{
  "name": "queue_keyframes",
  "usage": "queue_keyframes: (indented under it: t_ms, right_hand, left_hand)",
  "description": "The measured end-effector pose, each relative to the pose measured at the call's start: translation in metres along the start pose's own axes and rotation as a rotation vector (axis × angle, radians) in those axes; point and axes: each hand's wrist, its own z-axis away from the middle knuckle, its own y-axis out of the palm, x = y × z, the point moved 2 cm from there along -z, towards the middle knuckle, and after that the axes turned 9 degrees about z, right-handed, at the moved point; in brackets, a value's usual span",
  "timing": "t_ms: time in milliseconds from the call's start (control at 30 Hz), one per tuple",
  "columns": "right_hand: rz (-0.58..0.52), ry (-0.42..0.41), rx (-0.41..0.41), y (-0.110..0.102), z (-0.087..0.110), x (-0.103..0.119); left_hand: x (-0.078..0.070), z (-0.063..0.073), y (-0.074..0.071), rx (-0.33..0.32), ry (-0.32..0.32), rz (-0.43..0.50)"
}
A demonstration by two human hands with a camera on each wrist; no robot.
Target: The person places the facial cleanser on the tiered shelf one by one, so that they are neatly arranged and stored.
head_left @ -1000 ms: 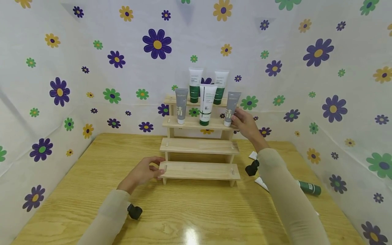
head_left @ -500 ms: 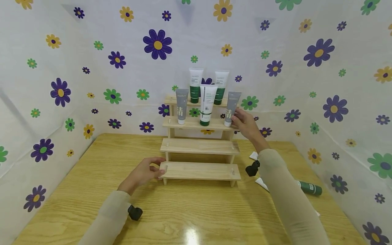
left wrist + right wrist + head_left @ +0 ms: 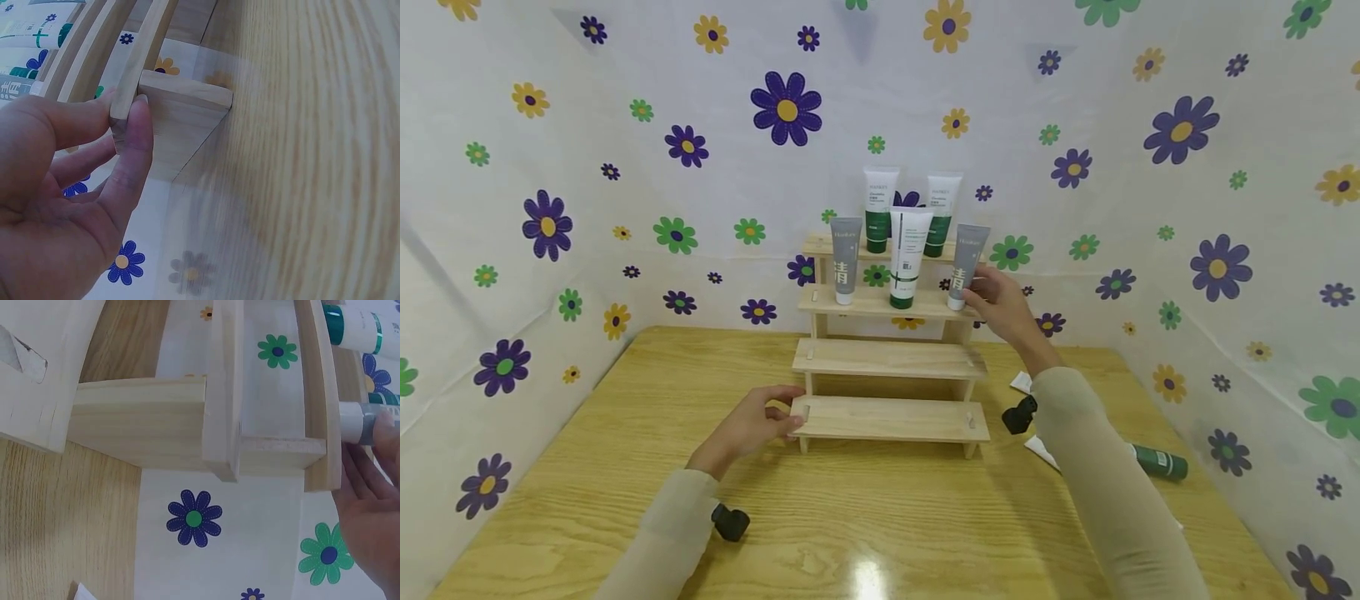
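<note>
Right hand (image 3: 1003, 308) pinches 1 gray tube (image 3: 969, 257).

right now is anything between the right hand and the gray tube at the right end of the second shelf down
Nothing visible is: the right hand holds the gray tube directly, near its white cap. The white-and-green tube stands apart, to the left on the same shelf.
</note>
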Motion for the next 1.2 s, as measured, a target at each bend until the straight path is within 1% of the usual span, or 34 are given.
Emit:
queue_keyframes:
  t_ms: [133,333,500,600,800,967,1067,1200]
  right_hand:
    - [0.017,0.014,-0.022,0.003,-0.001,0.003]
    - [0.012,0.006,-0.014,0.003,-0.001,0.003]
    - [0.007,-0.007,-0.015,0.002,0.0,0.002]
    - [0.012,-0.001,-0.016,0.002,0.0,0.002]
    - [0.006,0.005,-0.007,0.0,0.004,0.002]
    - [0.023,-0.009,-0.008,-0.009,0.014,0.002]
    - [0.081,-0.004,-0.002,-0.017,0.025,0.003]
    - [0.174,-0.011,0.042,-0.026,0.043,0.006]
  left_hand:
    - [0.0,0.0,-0.001,0.002,0.007,-0.001]
    - [0.0,0.001,0.0,-0.005,0.022,0.016]
    - [-0.002,0.004,0.002,-0.015,0.042,0.007]
    - [-0.003,0.005,0.002,-0.025,0.05,0.006]
    - [0.005,0.003,0.001,-0.042,0.054,-0.01]
    - [0.007,0.003,0.001,-0.05,0.055,-0.032]
    - [0.007,0.003,0.001,-0.05,0.051,-0.034]
    - [0.006,0.004,0.001,-0.048,0.042,-0.032]
